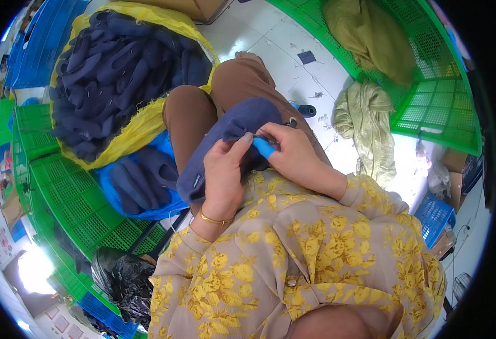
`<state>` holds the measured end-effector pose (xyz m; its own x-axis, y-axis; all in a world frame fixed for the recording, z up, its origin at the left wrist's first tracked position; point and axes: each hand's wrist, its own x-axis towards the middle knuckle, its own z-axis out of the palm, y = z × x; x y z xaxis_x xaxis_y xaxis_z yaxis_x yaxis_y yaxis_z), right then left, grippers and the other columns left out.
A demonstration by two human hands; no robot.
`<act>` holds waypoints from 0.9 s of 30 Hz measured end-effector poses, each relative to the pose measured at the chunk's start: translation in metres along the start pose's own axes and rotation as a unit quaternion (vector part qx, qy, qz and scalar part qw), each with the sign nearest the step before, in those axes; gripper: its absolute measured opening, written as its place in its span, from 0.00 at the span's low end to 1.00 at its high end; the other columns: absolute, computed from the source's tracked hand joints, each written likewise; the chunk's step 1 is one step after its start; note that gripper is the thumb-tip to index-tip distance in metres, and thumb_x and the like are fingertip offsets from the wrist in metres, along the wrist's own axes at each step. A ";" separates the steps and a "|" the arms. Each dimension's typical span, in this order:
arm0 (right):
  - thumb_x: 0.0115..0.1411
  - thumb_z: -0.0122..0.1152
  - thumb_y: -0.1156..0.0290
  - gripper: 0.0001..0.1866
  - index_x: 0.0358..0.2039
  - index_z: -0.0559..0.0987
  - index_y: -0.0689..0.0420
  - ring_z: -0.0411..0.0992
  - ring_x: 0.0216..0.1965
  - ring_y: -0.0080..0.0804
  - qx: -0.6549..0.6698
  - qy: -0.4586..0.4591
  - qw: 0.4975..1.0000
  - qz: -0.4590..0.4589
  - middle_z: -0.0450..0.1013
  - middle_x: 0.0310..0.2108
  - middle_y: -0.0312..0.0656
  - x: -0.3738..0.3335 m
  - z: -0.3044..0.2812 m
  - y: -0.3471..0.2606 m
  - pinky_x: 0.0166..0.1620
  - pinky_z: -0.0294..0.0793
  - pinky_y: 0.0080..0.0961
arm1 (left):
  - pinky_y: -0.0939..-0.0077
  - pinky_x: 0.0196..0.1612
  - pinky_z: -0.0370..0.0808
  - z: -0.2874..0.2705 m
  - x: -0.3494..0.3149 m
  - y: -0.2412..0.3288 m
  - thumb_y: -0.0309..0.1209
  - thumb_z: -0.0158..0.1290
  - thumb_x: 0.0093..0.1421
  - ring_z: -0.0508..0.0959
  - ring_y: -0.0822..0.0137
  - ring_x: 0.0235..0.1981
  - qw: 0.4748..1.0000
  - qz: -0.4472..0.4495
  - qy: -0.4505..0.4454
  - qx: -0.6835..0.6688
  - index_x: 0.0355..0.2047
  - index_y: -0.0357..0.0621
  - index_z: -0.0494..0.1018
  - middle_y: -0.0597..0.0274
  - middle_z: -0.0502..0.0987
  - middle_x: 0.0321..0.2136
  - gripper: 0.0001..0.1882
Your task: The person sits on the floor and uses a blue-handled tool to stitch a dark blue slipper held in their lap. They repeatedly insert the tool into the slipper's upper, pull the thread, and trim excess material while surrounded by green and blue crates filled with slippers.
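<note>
While the navy fabric shoe is lying across the brown trousers, the left hand is pinching its fabric, thumb and fingertips nearly together. The right hand, a blue covering wrapping one finger, is curling in at the same spot; whether it is gripping anything, I cannot tell. Nearby, a yellow sack is brimming with navy pieces.

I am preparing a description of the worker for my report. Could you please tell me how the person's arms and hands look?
Both sleeves are beige with a yellow floral print. The left hand has a gold-coloured bangle at its wrist; the right hand wears a blue covering on one digit.
</note>
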<state>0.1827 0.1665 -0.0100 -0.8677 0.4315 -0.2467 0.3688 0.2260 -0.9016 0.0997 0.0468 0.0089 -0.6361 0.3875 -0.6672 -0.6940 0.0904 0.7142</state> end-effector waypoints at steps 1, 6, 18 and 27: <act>0.54 0.60 0.71 0.07 0.32 0.76 0.60 0.72 0.23 0.41 0.002 0.009 1.000 -0.016 0.75 0.25 0.47 0.000 0.001 0.003 0.28 0.69 0.33 | 0.86 0.29 0.62 -0.001 0.000 0.000 0.31 0.61 0.57 0.66 0.81 0.23 1.000 -0.003 -0.002 -0.003 0.30 0.44 0.73 0.73 0.70 0.23 0.08; 0.55 0.60 0.68 0.09 0.33 0.73 0.59 0.73 0.27 0.47 -0.019 0.018 0.998 -0.063 0.74 0.25 0.48 -0.002 0.006 0.013 0.30 0.70 0.38 | 0.87 0.28 0.61 -0.006 0.004 -0.004 0.28 0.58 0.59 0.65 0.82 0.23 1.000 -0.002 -0.004 -0.019 0.28 0.44 0.73 0.75 0.70 0.22 0.05; 0.57 0.55 0.76 0.08 0.39 0.74 0.60 0.75 0.32 0.46 0.103 -0.049 0.993 -0.037 0.76 0.30 0.49 -0.014 -0.017 0.013 0.35 0.72 0.32 | 0.81 0.40 0.67 -0.029 0.008 -0.014 0.26 0.51 0.64 0.72 0.78 0.34 0.990 0.021 -0.137 -0.033 0.39 0.40 0.72 0.67 0.76 0.36 0.05; 0.53 0.56 0.78 0.13 0.40 0.78 0.59 0.75 0.30 0.49 0.091 -0.050 0.992 -0.065 0.76 0.29 0.52 -0.020 -0.016 0.010 0.34 0.74 0.35 | 0.82 0.37 0.67 -0.030 0.007 -0.015 0.25 0.55 0.62 0.70 0.77 0.30 0.993 0.013 -0.109 -0.052 0.34 0.40 0.72 0.67 0.75 0.30 0.03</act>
<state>0.2096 0.1740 -0.0085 -0.9360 0.3184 -0.1502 0.1935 0.1088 -0.9751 0.0953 0.0206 -0.0129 -0.5744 0.5791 -0.5785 -0.7160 -0.0129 0.6980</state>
